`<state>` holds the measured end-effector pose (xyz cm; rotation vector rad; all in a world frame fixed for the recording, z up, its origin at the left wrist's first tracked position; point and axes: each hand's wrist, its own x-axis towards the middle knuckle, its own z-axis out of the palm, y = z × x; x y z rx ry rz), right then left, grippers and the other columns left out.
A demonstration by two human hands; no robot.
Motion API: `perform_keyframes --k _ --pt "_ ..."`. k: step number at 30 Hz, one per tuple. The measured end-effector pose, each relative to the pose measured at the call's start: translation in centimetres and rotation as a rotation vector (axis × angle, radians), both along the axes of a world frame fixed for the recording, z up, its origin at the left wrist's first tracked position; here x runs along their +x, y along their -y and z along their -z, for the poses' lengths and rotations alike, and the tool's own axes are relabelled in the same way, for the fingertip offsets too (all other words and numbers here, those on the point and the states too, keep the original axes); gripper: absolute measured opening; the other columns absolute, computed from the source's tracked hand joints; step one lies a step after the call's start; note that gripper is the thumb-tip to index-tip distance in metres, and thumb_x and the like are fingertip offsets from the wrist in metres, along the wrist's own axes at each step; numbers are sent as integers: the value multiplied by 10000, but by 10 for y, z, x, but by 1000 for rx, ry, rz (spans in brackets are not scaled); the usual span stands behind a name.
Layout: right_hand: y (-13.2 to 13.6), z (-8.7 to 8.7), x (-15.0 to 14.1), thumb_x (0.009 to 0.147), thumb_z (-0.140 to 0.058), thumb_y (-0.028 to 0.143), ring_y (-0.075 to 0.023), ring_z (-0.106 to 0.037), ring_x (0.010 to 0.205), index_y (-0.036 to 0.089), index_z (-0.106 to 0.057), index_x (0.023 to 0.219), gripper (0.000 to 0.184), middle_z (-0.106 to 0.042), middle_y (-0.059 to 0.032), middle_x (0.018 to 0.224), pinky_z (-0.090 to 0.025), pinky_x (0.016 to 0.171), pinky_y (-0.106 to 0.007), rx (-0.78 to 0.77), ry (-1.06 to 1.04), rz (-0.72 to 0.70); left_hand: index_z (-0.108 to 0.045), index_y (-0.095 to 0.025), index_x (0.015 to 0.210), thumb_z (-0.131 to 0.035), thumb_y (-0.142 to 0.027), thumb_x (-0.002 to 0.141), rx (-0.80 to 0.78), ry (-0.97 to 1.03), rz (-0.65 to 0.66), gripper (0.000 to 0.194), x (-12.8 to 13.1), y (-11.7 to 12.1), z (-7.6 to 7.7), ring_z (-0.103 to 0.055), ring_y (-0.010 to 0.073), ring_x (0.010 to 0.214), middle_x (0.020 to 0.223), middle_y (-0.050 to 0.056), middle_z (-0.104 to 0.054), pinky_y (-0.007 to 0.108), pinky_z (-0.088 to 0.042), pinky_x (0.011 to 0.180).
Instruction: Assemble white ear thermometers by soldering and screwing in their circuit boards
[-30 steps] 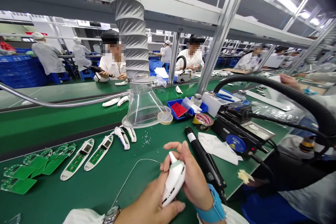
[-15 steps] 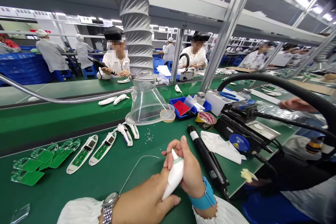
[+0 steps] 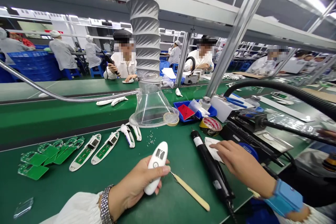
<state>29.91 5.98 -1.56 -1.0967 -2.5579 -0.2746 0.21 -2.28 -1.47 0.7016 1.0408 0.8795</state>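
**The left hand (image 3: 132, 185) holds a white plastic device (image 3: 155, 165)**

This is a big factory room with long work lines. People in white coats (image 3: 123, 64) sit across the line and work there. A wide silver air hose (image 3: 143, 24) hangs down from above to a clear plastic hood (image 3: 152, 106), which stands on the green tabletop (image 3: 55, 196).

All the places here go by that hood. To its right are a blue tray (image 3: 193, 110), a roll of tape (image 3: 210, 126) and a soldering station (image 3: 252, 134). In front of it and to the left lie green circuit boards (image 3: 39, 157) and open white cases (image 3: 85, 152) with boards inside. Just in front of it is a small heap of tiny screws (image 3: 151, 138).

Nearer the person, in front of the hood, the left hand wraps around the white device and holds it tight. The long side of the device tilts up and points away from the person. The right hand (image 3: 243, 164) is open, well off to the right, with its fingers (image 3: 220, 148) on a white cloth (image 3: 212, 148). So the left hand is the nearer one. A black electric screwdriver (image 3: 211, 166) and a thin wooden stick (image 3: 190, 191) lie on the tabletop between the hands.
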Motion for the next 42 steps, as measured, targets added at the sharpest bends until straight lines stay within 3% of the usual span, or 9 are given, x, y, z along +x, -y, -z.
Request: perform_keyframes --k 4,8,12,18,22,24,31,37,42 --pt "-16 16 7 738 -318 -69 -225 -563 984 246 -482 1241 615 -583 -114 1115 -499 756 -385 149 313 -217 -504 -147 895 -696 -296 641 -12 24 -89 351 -5 -4 3 -362 44 364 490 -70 -462 142 -308 321" --pt "-27 18 -1 809 -350 -15 -228 -505 1118 255 -562 1123 465 -550 -100 1211 -464 846 -417 132 353 -462 -431 -188 831 -577 -278 680 64 34 -143 229 -12 -6 9 -304 60 307 391 -85 -422 149 -268 292" --pt "-21 15 -2 825 -360 39 -223 -532 1091 250 -565 1117 414 -590 -81 1166 -478 837 -401 69 203 -511 -424 -185 822 -604 -399 713 108 -174 -123 300 -20 -6 7 -344 64 294 413 -83 -438 161 -285 295" --pt "29 -10 -16 701 -668 265 -259 -606 934 334 -550 1095 417 -621 -67 1048 -517 763 -402 -57 -768 -239 -502 -147 891 -673 -288 667 123 -175 -122 315 -26 -7 3 -449 49 454 597 -58 -483 155 -375 426" --pt "49 -31 -60 736 -614 404 -210 -591 825 323 -537 1072 353 -579 -10 788 -476 847 -420 -261 -1730 -59 -498 -169 872 -585 -197 675 115 25 -228 217 -23 -6 12 -327 29 372 585 -73 -448 165 -263 356" --pt "49 -33 -85 731 -611 354 -151 -535 670 294 -549 943 229 -494 40 650 -480 784 -374 -334 -1909 -89 -514 -164 881 -569 -197 694 121 111 -267 198 -20 -3 15 -367 41 404 632 -53 -481 185 -322 392" --pt "36 -8 -143 750 -599 253 -126 -513 630 248 -479 905 197 -540 58 634 -458 734 -357 -510 -1800 -273 -558 -139 934 -628 -277 736 -10 265 -341 252 -13 1 18 -410 70 452 565 -47 -478 197 -338 417" --pt "29 7 -153 759 -609 234 -128 -519 637 242 -473 921 212 -547 60 645 -452 739 -360 -543 -1759 -260 -553 -129 952 -615 -296 768 -17 263 -331 257 -7 1 30 -474 87 463 603 -9 -558 212 -388 444" --pt "37 -1 -147 761 -606 263 -132 -515 656 256 -482 923 204 -548 56 650 -440 767 -369 -538 -1764 -269 -553 -121 927 -658 -240 736 -57 261 -354 248 -5 2 34 -515 85 510 648 9 -590 189 -397 455"
